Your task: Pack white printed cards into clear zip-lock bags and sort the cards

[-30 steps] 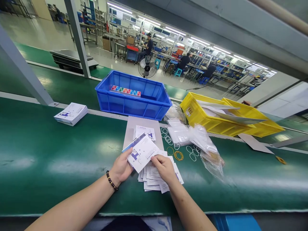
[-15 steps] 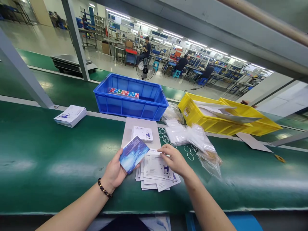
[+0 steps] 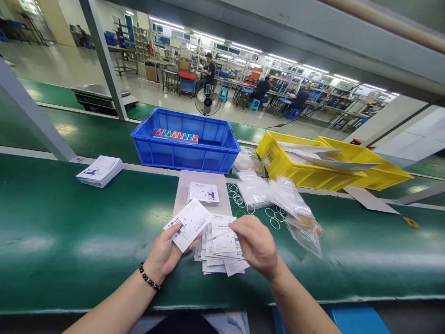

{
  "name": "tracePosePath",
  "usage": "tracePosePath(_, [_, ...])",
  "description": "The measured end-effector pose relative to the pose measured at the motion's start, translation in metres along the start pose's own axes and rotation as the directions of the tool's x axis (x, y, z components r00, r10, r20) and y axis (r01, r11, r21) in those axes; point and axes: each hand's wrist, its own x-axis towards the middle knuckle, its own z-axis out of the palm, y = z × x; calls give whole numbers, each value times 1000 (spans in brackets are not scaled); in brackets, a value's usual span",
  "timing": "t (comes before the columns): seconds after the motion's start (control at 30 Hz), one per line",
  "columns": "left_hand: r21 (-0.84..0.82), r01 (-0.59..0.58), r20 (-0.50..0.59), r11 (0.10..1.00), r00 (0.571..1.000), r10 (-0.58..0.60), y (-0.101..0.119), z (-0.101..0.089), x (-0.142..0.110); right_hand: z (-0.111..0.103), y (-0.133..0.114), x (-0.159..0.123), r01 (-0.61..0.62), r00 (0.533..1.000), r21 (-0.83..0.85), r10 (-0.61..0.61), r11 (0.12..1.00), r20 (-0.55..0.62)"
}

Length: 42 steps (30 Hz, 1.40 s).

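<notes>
My left hand [image 3: 166,253] is closed around a white booklet [image 3: 189,225] with a purple printed picture, held tilted above the belt. My right hand [image 3: 256,243] pinches the edge of a thin booklet, seen nearly edge-on and blurred, over a loose pile of white booklets [image 3: 222,262]. Just behind the pile, a neat stack of the same booklets [image 3: 204,192] sits on a grey cardboard sheet [image 3: 182,188]. White rubber bands [image 3: 238,199] lie to the right of this sheet.
A blue bin [image 3: 184,155] stands behind the cardboard, with clear plastic bags [image 3: 288,199] and yellow bins [image 3: 309,174] to its right. Another booklet stack [image 3: 100,170] lies at left on the green belt [image 3: 104,250]. Metal posts [image 3: 104,60] rise beyond.
The booklet in my left hand showed a blue face before; now a white printed face is up. My right hand has closed from loosely spread fingers into a pinch.
</notes>
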Motion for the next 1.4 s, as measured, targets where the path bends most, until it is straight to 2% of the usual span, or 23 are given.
tracePosePath(0.07, [-10,-22,1,1000,1000,22,1,-2,-1,-10,13,0,-218,975,76,214,973,53])
tracePosePath(0.13, [-35,-43,28,998,999,44,2,-5,-2,-10,29,-3,-404,905,113,379,908,193])
tracePosePath(0.2, [-64,-62,67,996,996,67,0,-7,-4,-1,38,-9,-529,823,76,489,845,290])
tracePosePath(0.23, [-84,-78,89,993,992,86,-2,-7,-5,7,39,-13,-569,792,57,527,821,307])
tracePosePath(0.3, [-127,-112,130,986,983,128,-9,-6,-8,24,31,-21,-625,759,92,575,776,304])
tracePosePath(0.4, [-103,-93,174,990,979,110,-24,0,-14,45,7,-28,-713,701,310,640,629,315])
tracePosePath(0.47, [-1,-78,214,997,974,76,-32,4,-21,47,-6,-28,-754,634,450,708,478,311])
tracePosePath(0.53, [110,-87,267,990,962,54,-36,5,-27,36,-10,-23,-756,588,528,755,386,290])
tracePosePath(0.6, [184,-98,291,978,956,41,-35,2,-32,16,-4,-14,-740,607,526,754,420,251])
tracePosePath(0.7, [230,-126,213,965,974,76,-29,-8,-35,-12,17,1,-687,714,408,663,602,224])
tracePosePath(0.77, [239,-157,129,958,983,129,-26,-15,-34,-19,33,8,-637,769,309,554,706,320])
tracePosePath(0.8, [240,-167,83,956,985,151,-25,-18,-33,-18,40,10,-625,763,254,511,738,395])
tracePosePath(0.87, [236,-168,4,957,985,172,-26,-24,-31,-11,50,6,-636,692,124,491,762,528])
tracePosePath(0.93, [220,-148,-42,964,986,161,-26,-26,-29,-3,54,-7,-676,610,-22,576,737,545])
tracePosePath(1.0, [193,-110,-63,975,990,125,-26,-25,-27,0,54,-28,-745,543,-163,731,646,414])
tracePosePath(1.07, [162,-52,-72,985,995,64,-25,-21,-25,0,49,-51,-832,425,-273,871,483,245])
tracePosePath(1.1, [151,-22,-68,988,997,32,-24,-18,-23,0,46,-61,-862,362,-306,914,403,185])
tracePosePath(1.13, [147,4,-59,989,998,5,-23,-15,-22,0,42,-70,-880,317,-322,936,350,150])
tracePosePath(1.17, [148,22,-49,989,999,-14,-24,-11,-20,2,37,-75,-889,300,-319,944,330,140])
tracePosePath(1.3, [172,77,-12,982,997,-76,-29,-3,-23,17,22,-73,-907,347,-182,918,381,194])
tracePosePath(1.4, [180,91,-3,979,996,-92,-32,-21,-40,31,13,-59,-922,313,-127,897,366,312])
